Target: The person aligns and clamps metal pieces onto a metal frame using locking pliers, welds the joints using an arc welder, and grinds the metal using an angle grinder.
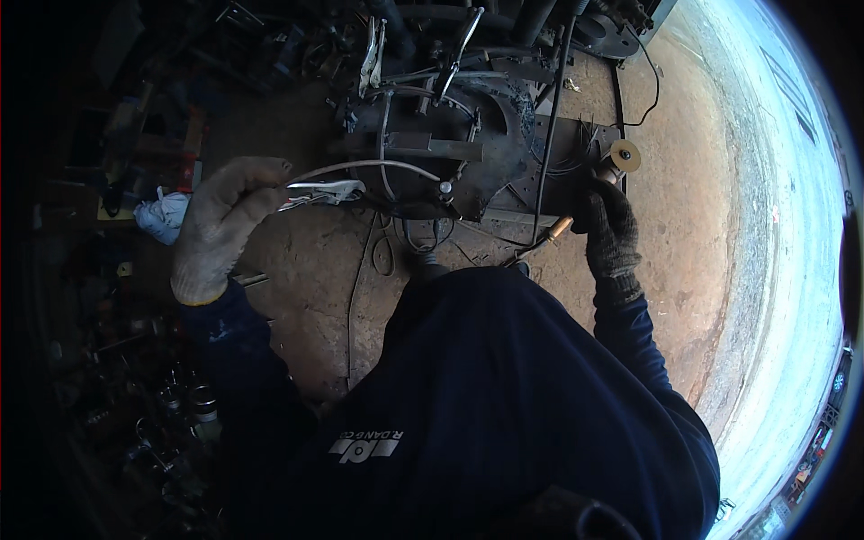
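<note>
My left hand [229, 216], in a pale work glove, has its fingers closed at the handle end of silver locking pliers [328, 191]. A thin curved metal rod [382, 164] arches from beside those fingers to a round-headed fitting [445, 188] at the near edge of the steel worktable [504, 175]. On the right, my right hand [614, 229], in a dark knitted glove, is closed around a tool with a round tan disc, which looks like an angle grinder [625, 156]. The glove hides most of its body. Left of that hand lies a copper-coloured welding torch end [560, 226].
More locking pliers [459, 54] stand clamped upright at the far side of the table. A black cable [553, 108] runs across its right part, and thin cables [382, 256] loop on the floor. A white cloth bundle [162, 216] and dim clutter lie left.
</note>
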A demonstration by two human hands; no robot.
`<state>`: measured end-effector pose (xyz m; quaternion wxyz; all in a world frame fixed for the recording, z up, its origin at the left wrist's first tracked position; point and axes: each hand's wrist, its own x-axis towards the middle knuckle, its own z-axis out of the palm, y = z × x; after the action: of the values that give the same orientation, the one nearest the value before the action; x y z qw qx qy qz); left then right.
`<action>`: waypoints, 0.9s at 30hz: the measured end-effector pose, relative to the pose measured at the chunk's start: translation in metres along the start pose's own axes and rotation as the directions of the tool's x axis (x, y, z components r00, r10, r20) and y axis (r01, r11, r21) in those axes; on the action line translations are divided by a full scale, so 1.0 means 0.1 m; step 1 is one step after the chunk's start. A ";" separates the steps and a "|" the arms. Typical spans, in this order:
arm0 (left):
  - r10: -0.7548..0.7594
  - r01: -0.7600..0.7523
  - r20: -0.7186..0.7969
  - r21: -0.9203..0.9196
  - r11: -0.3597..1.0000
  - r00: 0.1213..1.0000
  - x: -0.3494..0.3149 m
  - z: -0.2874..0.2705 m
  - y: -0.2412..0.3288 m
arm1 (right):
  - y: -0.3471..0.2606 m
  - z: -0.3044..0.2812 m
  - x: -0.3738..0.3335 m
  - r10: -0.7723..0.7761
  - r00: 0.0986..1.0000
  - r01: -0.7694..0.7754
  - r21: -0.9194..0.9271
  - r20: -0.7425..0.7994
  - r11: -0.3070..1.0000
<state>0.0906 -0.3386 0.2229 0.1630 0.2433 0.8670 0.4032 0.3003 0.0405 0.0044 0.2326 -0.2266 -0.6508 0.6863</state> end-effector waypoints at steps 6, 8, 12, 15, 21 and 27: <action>0.242 -0.190 0.185 -0.260 0.947 0.953 0.30 -0.41 -0.11 | -1.38 0.86 -0.20 -0.514 0.810 0.572 -0.186 0.283 0.799; 0.446 -0.424 0.365 -0.145 0.894 0.817 0.51 -0.52 -0.23 | -1.58 1.16 -0.36 -0.505 0.772 0.632 -0.382 0.386 0.674; 0.553 -0.474 0.494 -0.288 0.832 0.671 0.76 -0.82 -0.59 | -1.50 1.86 -0.56 -0.488 0.733 0.679 -0.464 0.475 0.569; 0.639 -0.453 0.543 -0.450 0.769 0.545 1.11 -0.91 -0.87 | -1.24 2.13 -0.62 -0.327 0.778 0.617 -0.554 0.537 0.559; 0.614 -0.348 0.568 -0.512 0.785 0.549 1.45 -0.69 -1.00 | -1.07 2.51 -0.89 -0.122 0.927 0.339 -0.654 0.355 0.676; 0.852 -0.969 0.511 -0.129 0.212 0.119 1.37 -0.24 -0.80 | -0.84 2.54 -0.98 -0.249 0.937 0.350 -0.684 0.247 0.640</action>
<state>-0.0573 -0.3217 0.1638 0.0570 0.8328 0.4978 0.2352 0.2235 -0.2158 0.1018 0.1930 -0.1430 -0.9085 0.3419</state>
